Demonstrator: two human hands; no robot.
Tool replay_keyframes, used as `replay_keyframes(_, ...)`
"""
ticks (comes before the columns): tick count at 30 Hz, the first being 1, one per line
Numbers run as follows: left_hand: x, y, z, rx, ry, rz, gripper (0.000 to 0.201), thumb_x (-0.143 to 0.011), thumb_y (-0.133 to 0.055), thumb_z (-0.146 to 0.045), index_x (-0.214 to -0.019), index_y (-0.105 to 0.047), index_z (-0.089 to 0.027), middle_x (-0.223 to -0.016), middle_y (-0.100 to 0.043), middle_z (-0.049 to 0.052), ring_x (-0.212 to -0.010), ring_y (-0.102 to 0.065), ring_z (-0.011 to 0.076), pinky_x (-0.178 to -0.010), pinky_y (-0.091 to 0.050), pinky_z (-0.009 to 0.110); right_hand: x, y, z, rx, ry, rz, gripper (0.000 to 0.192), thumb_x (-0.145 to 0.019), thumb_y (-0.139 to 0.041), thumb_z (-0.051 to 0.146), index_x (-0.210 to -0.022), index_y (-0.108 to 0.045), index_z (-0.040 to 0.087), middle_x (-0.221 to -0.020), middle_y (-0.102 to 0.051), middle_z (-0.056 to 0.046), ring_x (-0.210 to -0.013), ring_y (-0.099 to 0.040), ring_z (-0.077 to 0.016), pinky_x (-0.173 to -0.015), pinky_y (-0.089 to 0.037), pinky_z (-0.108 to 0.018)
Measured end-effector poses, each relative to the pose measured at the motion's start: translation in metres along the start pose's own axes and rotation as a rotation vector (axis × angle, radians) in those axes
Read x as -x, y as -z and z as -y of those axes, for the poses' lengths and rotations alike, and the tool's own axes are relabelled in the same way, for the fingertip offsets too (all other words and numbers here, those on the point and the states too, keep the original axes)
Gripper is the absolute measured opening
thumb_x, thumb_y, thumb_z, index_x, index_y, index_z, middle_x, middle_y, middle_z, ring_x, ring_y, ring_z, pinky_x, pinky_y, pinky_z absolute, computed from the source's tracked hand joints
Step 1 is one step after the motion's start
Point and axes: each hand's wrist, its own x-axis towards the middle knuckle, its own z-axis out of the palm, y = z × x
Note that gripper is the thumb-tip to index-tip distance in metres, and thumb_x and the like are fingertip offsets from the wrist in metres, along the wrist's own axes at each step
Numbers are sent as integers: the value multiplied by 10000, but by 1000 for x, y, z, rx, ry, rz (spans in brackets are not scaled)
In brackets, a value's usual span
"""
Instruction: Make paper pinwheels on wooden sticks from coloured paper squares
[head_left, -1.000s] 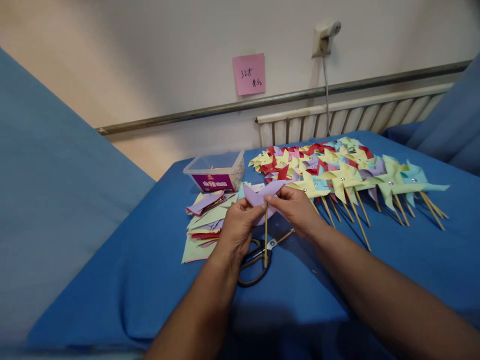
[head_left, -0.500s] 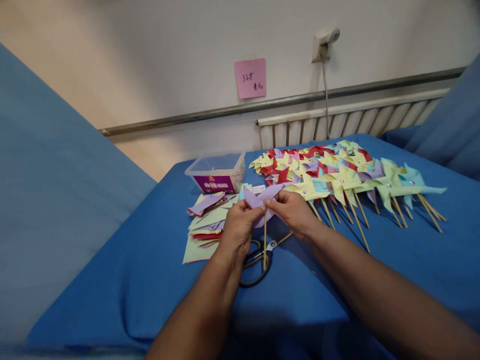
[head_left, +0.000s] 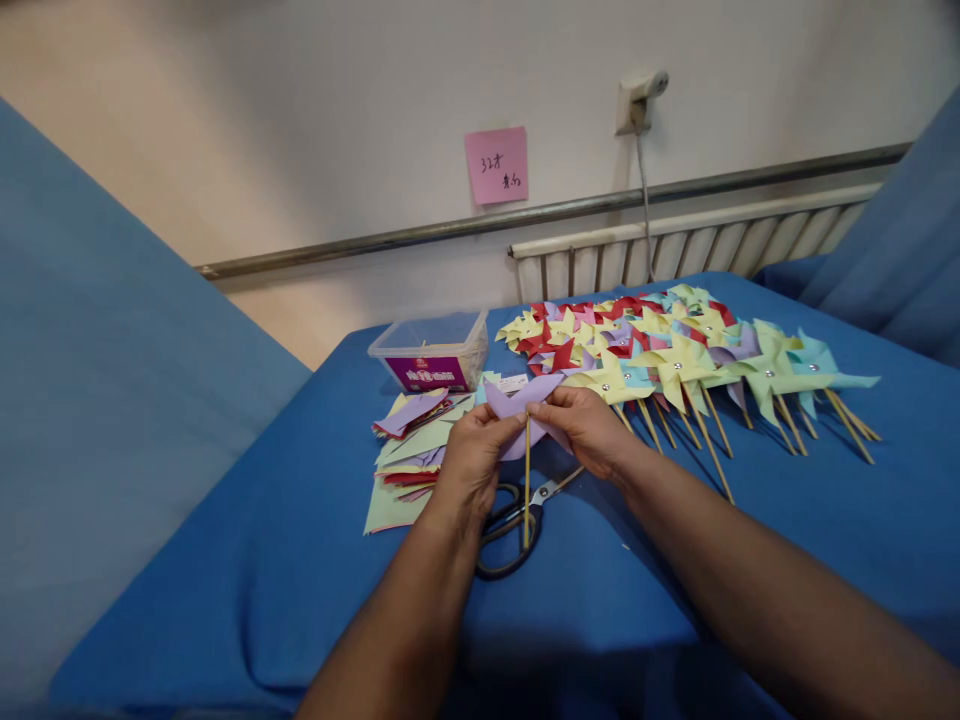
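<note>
Purple pinwheel [head_left: 521,398] sits between left hand [head_left: 476,450] and right hand [head_left: 589,425], both pinching it, stick [head_left: 527,485] pointing down

craft workspace, blue-covered table [head_left: 300,520], paper pinwheels [head_left: 679,368], scissors [head_left: 542,493], radiator [head_left: 697,248]

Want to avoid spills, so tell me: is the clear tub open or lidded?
Open: no lid covers the clear tub, and its inside shows from above.
</note>
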Motion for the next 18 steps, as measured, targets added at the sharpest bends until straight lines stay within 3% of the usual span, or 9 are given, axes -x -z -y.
replay_keyframes(12,3,-1,-2,-13,-17,-17,361,-496,-850,-193,-817,-708,-105,-726,-721,61,-601,-627,141,-634,-480,255,-2,2,-2,-6,28,47,352,-558,-836,363,-821,-729,155,-726,-714,-38,-699,-645,-189,-678,-512,-315)
replay_keyframes(18,6,-4,-5,-6,-24,-33,395,-481,-847,-172,-842,-700,-110,-747,-728,55,-600,-626,136,-649,-486,258,-6,4,-9,93,105,36,319,-621,-792,394,-811,-702,154,-749,-700,-18,-689,-625,-163,-706,-501,-313)
